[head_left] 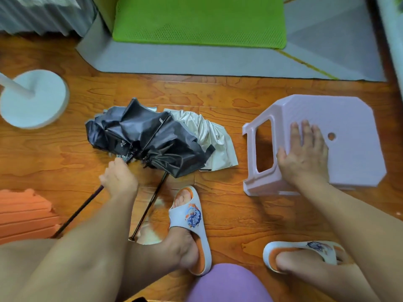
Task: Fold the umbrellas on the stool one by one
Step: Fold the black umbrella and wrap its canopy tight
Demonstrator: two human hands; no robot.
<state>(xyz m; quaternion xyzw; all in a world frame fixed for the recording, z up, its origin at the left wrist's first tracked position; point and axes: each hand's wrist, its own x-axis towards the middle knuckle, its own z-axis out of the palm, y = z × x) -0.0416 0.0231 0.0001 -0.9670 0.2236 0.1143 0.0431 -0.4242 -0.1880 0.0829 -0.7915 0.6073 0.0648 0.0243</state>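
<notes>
1. Wooden floor (229, 92): fills most of the head view. All items below lie or stand on it.
2. Grey rug (196, 59): at 12 o'clock, along the upper edge of the floor. A green mat (200, 20) lies on top of it.
3. Lilac plastic stool (340, 118): at 3 o'clock, tipped so that its seat faces the camera. A small round hole in the seat is visible near the fingertips of the right hand.
4. Black umbrella (150, 138): at the centre, toward 9 o'clock, on the floor and well apart from the stool. Its canopy is crumpled and partly collapsed; a dark shaft runs from it toward 7 o'clock.
5. Cream umbrella (209, 131): just beside the black one on its 3 o'clock side, partly under the black fabric. A thin dark rod extends from below the canopies toward 6 o'clock.
6. White round stand base (35, 99): at 9 to 10 o'clock, with a white pole rising from it.
7. Orange ribbed object (24, 214): at 8 o'clock, at the frame edge.
8. Right hand (305, 153): fingers straight and spread, palm flat against the stool seat.
9. Left hand (118, 177): fingers curled around the dark shaft of the black umbrella, just below the canopy.
10. Slippers (192, 225): white and orange, one on each foot, at 6 o'clock and 5 o'clock.
</notes>
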